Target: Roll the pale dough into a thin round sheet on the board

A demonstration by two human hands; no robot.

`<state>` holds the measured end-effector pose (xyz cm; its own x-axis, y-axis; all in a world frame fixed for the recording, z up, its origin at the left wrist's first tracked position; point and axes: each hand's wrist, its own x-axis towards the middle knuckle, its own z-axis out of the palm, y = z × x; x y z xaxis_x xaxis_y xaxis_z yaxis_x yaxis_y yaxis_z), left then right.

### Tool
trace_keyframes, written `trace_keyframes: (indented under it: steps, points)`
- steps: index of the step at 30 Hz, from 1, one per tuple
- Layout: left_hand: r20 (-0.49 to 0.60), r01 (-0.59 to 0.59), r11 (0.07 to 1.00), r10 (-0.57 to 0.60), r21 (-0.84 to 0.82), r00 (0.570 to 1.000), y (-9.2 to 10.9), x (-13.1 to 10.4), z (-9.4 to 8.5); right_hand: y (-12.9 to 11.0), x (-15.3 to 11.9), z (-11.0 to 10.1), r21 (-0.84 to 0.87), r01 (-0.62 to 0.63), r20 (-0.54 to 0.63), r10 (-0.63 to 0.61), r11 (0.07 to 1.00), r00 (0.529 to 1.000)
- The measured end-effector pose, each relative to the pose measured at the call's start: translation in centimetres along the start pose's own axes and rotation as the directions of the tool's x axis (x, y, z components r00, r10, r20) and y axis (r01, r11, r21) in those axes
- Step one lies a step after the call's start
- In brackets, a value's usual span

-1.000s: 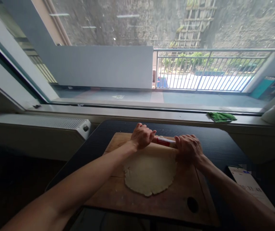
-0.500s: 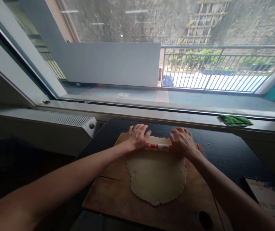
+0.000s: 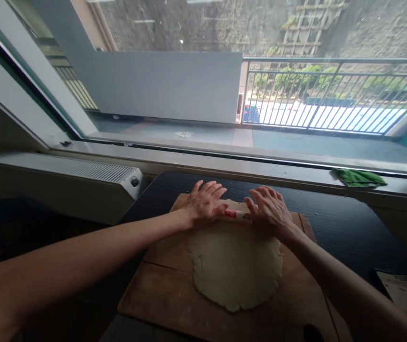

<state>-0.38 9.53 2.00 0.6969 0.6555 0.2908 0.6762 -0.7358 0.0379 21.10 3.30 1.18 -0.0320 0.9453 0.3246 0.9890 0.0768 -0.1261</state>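
A flat, pale sheet of dough (image 3: 237, 266) with ragged edges lies on a wooden board (image 3: 160, 285). Across its far part is a roller (image 3: 237, 214) with a red and white label, its ends hidden under the hands. My left hand (image 3: 206, 205) rests on the roller's left end, fingers spread and pointing away. My right hand (image 3: 269, 207) lies over the right end, its fingers also stretched out and slightly apart. Both palms are pressed down on the roller, and the label shows between them.
The board sits on a dark table (image 3: 342, 223). Behind it is a window sill (image 3: 260, 173) with a green cloth (image 3: 359, 178). A white radiator (image 3: 92, 175) stands at the left. A partly blurred device (image 3: 402, 289) lies at the right edge.
Both hands lie a little flatter over the roller, with the left fingers more spread. Its label has turned and shows less red. The whole view has shifted slightly.
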Motion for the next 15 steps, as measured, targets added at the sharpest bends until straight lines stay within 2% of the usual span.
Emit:
trace_keyframes:
  steps: [2, 4, 6, 9, 11, 13, 15]
  points:
    - [-0.014, 0.104, 0.994, -0.104, 0.012, 0.994, -0.8, 2.7, 0.6, 0.8, 2.8, 0.4, 0.003, -0.108, 0.050, 0.107, 0.994, 0.993]
    - [-0.019, 0.199, 0.980, -0.199, 0.019, 0.980, -1.2, 3.8, 0.9, 1.1, 3.6, 0.5, 0.006, -0.176, 0.102, 0.175, 0.984, 0.979]
    - [0.008, 0.203, 0.979, -0.203, 0.024, 0.979, -1.0, 2.6, 0.8, 0.6, 2.1, 0.4, 0.010, -0.140, 0.147, 0.137, 0.990, 0.980]
    - [0.069, 0.055, 0.998, -0.056, 0.018, 0.996, -0.3, -1.0, 0.3, -0.8, -1.7, 0.0, 0.002, 0.000, 0.139, 0.000, 1.000, 0.990]
    - [0.078, -0.006, 1.000, 0.005, 0.015, 0.997, -0.3, -2.1, 0.0, -1.1, -2.6, 0.0, -0.011, 0.033, 0.101, -0.031, 0.999, 0.994]
    - [0.051, 0.039, 0.999, -0.040, 0.027, 0.998, -0.7, -0.8, 0.3, -0.6, -1.3, 0.5, -0.011, -0.013, 0.083, 0.014, 1.000, 0.996]
    - [0.016, 0.141, 0.989, -0.142, 0.035, 0.990, -1.4, 2.2, 1.1, 0.4, 1.3, 1.1, -0.001, -0.120, 0.092, 0.120, 0.993, 0.989]
